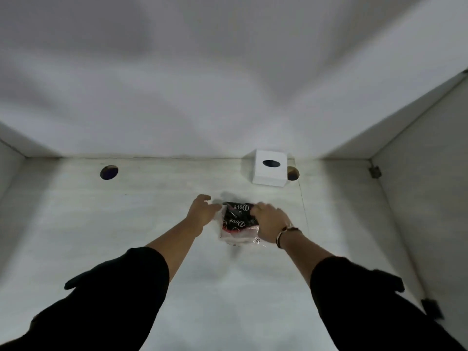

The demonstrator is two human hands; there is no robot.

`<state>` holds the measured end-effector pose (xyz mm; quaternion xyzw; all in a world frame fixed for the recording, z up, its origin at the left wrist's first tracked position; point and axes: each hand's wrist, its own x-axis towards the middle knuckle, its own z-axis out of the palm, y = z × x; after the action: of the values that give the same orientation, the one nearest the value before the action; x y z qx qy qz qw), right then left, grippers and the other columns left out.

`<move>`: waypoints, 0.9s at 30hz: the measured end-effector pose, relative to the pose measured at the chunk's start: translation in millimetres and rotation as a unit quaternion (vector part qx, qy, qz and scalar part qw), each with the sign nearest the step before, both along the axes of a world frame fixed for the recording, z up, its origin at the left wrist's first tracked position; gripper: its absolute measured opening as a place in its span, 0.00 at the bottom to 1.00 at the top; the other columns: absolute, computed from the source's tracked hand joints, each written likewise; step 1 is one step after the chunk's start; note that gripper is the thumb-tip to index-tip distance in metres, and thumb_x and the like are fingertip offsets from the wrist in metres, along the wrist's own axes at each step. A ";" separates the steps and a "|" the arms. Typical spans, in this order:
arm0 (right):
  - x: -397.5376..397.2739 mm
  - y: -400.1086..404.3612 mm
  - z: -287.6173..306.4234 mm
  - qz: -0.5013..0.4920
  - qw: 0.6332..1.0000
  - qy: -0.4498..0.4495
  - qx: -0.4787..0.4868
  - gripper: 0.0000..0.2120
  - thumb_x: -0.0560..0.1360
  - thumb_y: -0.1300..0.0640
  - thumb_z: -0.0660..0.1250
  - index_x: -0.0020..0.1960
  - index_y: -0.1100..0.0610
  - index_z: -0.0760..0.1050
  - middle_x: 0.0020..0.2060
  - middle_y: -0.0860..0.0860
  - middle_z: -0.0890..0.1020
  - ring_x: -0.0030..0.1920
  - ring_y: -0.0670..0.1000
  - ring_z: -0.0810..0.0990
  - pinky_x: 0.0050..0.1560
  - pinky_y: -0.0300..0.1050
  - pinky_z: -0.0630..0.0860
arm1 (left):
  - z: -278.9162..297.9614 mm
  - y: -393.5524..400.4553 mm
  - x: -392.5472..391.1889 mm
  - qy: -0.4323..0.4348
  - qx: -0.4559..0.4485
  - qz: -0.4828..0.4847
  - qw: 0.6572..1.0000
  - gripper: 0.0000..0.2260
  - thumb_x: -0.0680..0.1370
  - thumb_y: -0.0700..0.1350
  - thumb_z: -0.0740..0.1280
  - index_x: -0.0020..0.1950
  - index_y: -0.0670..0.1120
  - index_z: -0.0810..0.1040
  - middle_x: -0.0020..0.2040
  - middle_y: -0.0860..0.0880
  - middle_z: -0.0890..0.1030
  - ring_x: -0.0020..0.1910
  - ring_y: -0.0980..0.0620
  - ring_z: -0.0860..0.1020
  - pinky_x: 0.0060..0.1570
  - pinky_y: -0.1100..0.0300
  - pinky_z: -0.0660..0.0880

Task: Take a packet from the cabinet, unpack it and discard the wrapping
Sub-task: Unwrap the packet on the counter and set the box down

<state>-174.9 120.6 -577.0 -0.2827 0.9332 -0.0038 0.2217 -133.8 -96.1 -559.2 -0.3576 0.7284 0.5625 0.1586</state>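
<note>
A clear plastic packet (236, 224) with dark "Dove" items inside lies on the pale cabinet shelf (126, 224), near its middle. My right hand (269, 222) rests on the packet's right side, fingers curled over its top edge. My left hand (202, 211) is at the packet's left edge with fingers spread, touching or almost touching the plastic. Both arms reach into the cabinet in black sleeves. A watch and bracelet sit on the right wrist.
A white tissue box (269, 167) with a dark oval opening stands at the back right of the shelf. Two round holes (109, 172) (293, 173) are cut in the shelf near the back wall. White cabinet walls enclose left and right; hinges (374, 171) on the right wall.
</note>
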 end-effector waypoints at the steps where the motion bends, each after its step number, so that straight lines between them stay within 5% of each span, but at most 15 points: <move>1: -17.9 -5.2 4.3 -0.052 0.997 0.032 -0.040 0.26 0.75 0.59 0.65 0.72 0.54 0.69 0.70 0.52 0.70 0.65 0.57 0.76 0.59 0.54 0.79 | -0.6 -3.4 -10.6 0.005 -0.008 0.004 1.000 0.24 0.78 0.44 0.72 0.72 0.42 0.72 0.60 0.46 0.75 0.52 0.48 0.75 0.45 0.61 0.71; 4: -75.4 -19.2 2.9 -0.179 0.975 0.105 -0.084 0.33 0.77 0.55 0.68 0.79 0.58 0.59 0.79 0.54 0.60 0.66 0.59 0.75 0.55 0.56 0.81 | -9.4 -13.6 -36.5 0.010 0.004 0.003 1.000 0.20 0.78 0.45 0.71 0.69 0.43 0.76 0.62 0.47 0.77 0.56 0.48 0.76 0.53 0.57 0.71; 9: -144.0 -34.0 -8.4 -0.260 0.965 -0.024 -0.011 0.45 0.73 0.33 0.68 0.79 0.58 0.59 0.76 0.58 0.65 0.65 0.63 0.78 0.56 0.57 0.78 | -22.1 -24.9 -54.1 0.016 0.058 0.004 0.998 0.12 0.77 0.45 0.71 0.60 0.45 0.79 0.56 0.47 0.81 0.59 0.45 0.79 0.66 0.46 0.76; 12: -149.4 -37.1 -2.7 -0.299 0.951 -0.028 -0.069 0.29 0.72 0.34 0.67 0.61 0.56 0.79 0.59 0.54 0.81 0.53 0.58 0.82 0.52 0.51 0.79 | -21.4 -30.4 -52.0 0.023 0.120 0.024 0.992 0.11 0.78 0.43 0.71 0.60 0.44 0.80 0.56 0.44 0.83 0.59 0.44 0.81 0.66 0.46 0.77; 14: -134.3 -33.6 5.8 -0.312 0.934 -0.064 -0.160 0.20 0.74 0.37 0.67 0.40 0.55 0.74 0.38 0.50 0.81 0.39 0.54 0.79 0.41 0.47 0.75 | -13.1 -31.4 -46.6 0.025 0.172 0.043 0.984 0.09 0.78 0.41 0.71 0.59 0.44 0.80 0.62 0.41 0.83 0.63 0.43 0.81 0.66 0.47 0.76; 16: -105.8 -26.1 22.3 -0.318 0.890 -0.144 -0.295 0.20 0.75 0.41 0.69 0.35 0.54 0.68 0.29 0.46 0.75 0.31 0.50 0.72 0.37 0.46 0.69 | 0.0 -28.1 -41.5 0.032 0.225 0.040 0.973 0.12 0.77 0.43 0.72 0.61 0.45 0.80 0.65 0.41 0.81 0.65 0.42 0.79 0.67 0.48 0.74; 19: -56.6 -10.3 43.5 -0.324 0.776 -0.280 -0.463 0.16 0.78 0.51 0.69 0.36 0.56 0.71 0.26 0.50 0.74 0.26 0.49 0.67 0.33 0.44 0.66 | 15.9 -20.6 -32.6 0.023 0.274 -0.022 0.961 0.27 0.74 0.53 0.76 0.71 0.52 0.74 0.67 0.45 0.79 0.66 0.43 0.79 0.70 0.47 0.72; 22: -15.5 7.8 55.6 -0.328 0.707 -0.351 -0.519 0.10 0.77 0.57 0.69 0.38 0.58 0.73 0.27 0.50 0.70 0.28 0.50 0.63 0.32 0.44 0.62 | 26.8 -5.2 -13.4 0.003 0.305 -0.074 0.950 0.33 0.71 0.60 0.77 0.74 0.61 0.70 0.69 0.43 0.79 0.63 0.42 0.81 0.66 0.44 0.75; 25: 12.9 27.3 52.2 -0.305 0.680 -0.380 -0.547 0.23 0.69 0.52 0.71 0.50 0.73 0.73 0.37 0.58 0.71 0.33 0.52 0.67 0.35 0.44 0.66 | 31.8 12.0 12.2 -0.003 0.360 -0.082 0.929 0.31 0.74 0.63 0.73 0.75 0.59 0.70 0.68 0.40 0.78 0.63 0.37 0.80 0.65 0.34 0.74; 27: 27.3 39.4 49.1 -0.265 0.705 -0.388 -0.532 0.28 0.69 0.53 0.72 0.57 0.75 0.72 0.46 0.60 0.76 0.42 0.55 0.73 0.42 0.49 0.70 | 37.2 23.7 30.8 -0.015 0.397 -0.079 0.914 0.31 0.74 0.68 0.68 0.73 0.53 0.75 0.62 0.41 0.78 0.60 0.34 0.80 0.62 0.28 0.73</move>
<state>-147.6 160.0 -528.0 -0.0687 0.6446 -0.6670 0.3672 -103.0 -72.4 -522.0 -0.2150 0.4689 0.7854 0.3421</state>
